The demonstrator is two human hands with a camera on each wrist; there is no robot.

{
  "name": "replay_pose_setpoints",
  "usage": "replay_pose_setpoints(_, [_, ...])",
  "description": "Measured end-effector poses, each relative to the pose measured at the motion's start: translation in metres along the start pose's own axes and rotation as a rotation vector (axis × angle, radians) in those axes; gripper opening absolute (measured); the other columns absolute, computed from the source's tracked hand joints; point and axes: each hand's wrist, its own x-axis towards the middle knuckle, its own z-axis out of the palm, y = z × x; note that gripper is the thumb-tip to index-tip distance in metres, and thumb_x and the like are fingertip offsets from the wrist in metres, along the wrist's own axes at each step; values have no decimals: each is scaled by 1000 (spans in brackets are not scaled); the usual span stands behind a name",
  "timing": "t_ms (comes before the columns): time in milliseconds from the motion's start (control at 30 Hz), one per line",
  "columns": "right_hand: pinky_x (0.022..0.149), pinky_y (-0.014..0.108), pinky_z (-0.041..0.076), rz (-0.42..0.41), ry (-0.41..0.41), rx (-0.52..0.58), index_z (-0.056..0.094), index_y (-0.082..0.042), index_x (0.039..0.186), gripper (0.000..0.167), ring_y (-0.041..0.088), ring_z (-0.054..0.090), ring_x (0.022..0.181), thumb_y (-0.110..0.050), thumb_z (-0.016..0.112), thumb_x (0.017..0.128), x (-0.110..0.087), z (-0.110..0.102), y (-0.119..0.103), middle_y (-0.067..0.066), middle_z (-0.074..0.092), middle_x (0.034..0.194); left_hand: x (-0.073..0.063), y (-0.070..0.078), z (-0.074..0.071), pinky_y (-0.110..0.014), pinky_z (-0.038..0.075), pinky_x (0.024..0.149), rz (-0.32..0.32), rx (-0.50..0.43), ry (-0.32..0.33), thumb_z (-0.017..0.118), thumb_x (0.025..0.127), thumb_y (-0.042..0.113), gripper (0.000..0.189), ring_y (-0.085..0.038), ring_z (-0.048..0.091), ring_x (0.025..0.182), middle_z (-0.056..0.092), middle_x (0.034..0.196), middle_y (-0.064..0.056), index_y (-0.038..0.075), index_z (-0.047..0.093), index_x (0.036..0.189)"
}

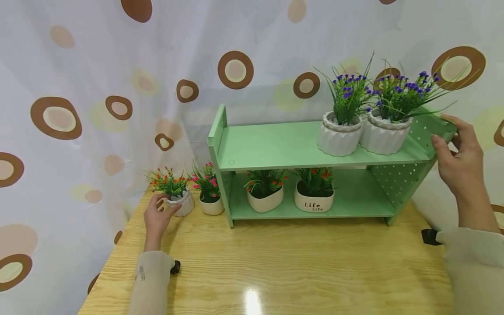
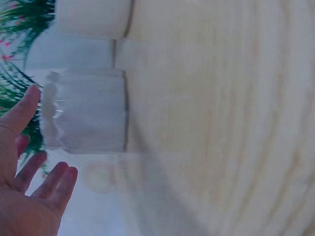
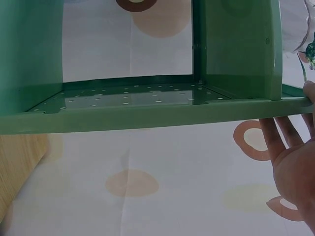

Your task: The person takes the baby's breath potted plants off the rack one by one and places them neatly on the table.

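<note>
My left hand [image 1: 156, 218] is beside a white fluted pot [image 1: 187, 205] of orange flowers at the table's left. In the left wrist view its fingers are spread, with the thumb near the rim of the pot [image 2: 91, 113]. On the right, my right hand [image 1: 464, 159] grips the upper end of the side panel of a green two-tier shelf [image 1: 267, 140]. The right wrist view has the thumb on one side of the panel edge [image 3: 147, 116] and the fingers on the other. Two white fluted pots [image 1: 339, 139] with purple flowers stand at the top tier's right.
A small cream pot [image 1: 212, 207] with pink flowers sits between the fluted pot and the shelf. On the lower tier are two cream pots [image 1: 266, 200] with red-orange flowers, one lettered "Life". The wooden table [image 1: 299, 262] meets a patterned curtain [image 1: 256, 26] behind.
</note>
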Motion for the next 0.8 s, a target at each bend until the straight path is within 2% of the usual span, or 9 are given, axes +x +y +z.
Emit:
replay_pose_setpoints(200, [85, 5, 44, -6, 23, 17, 41, -38, 156, 51, 0, 50, 134, -28, 53, 107, 1, 1, 0, -21, 52, 137, -3, 33, -5, -56, 42, 117, 134, -82, 188, 89, 84, 21, 63, -42, 47, 141, 53, 144, -19, 0, 54, 131])
replay_pose_setpoints(333, [88, 5, 45, -2, 24, 20, 41, -39, 156, 52, 0, 49, 134, -27, 53, 107, 2, 2, -1, -18, 53, 140, -4, 65, -7, -54, 40, 118, 226, -141, 245, 90, 83, 21, 65, -33, 49, 139, 57, 142, -14, 3, 57, 135])
replay_pose_setpoints(467, [95, 7, 46, 2, 19, 17, 40, -39, 157, 52, 0, 48, 136, -28, 53, 108, 2, 2, -1, -16, 52, 144, -12, 107, -2, -49, 39, 118, 325, -197, 266, 88, 84, 12, 61, -27, 51, 137, 58, 144, -9, 5, 59, 137])
replay_pose_setpoints(567, [96, 7, 46, 2, 14, 12, 39, -39, 157, 52, 0, 47, 137, -29, 52, 108, 2, 2, 0, -15, 51, 145, -32, 154, 3, -45, 39, 119, 410, -222, 261, 84, 86, 5, 57, -27, 51, 137, 57, 146, -12, 1, 59, 137])
replay_pose_setpoints(633, [95, 7, 46, 3, 14, 12, 39, -39, 157, 52, 0, 47, 137, -29, 52, 108, 2, 2, 0, -15, 51, 146, -39, 176, 9, -43, 40, 119, 487, -243, 252, 83, 85, 2, 57, -25, 51, 137, 57, 146, -12, 0, 59, 137])
replay_pose_setpoints(700, [95, 7, 46, 5, 15, 13, 39, -39, 157, 52, 0, 47, 137, -29, 52, 108, 1, 2, 0, -14, 51, 146, -44, 195, 17, -43, 41, 118, 584, -259, 239, 84, 84, 1, 56, -25, 51, 138, 58, 145, -13, 1, 60, 135])
replay_pose_setpoints(800, [93, 6, 46, 12, 24, 15, 40, -39, 156, 51, -1, 48, 136, -28, 52, 108, 1, 2, -1, -16, 52, 144, -42, 209, 33, -43, 43, 116, 730, -290, 217, 86, 83, 9, 54, -23, 51, 139, 60, 143, -11, 5, 63, 132])
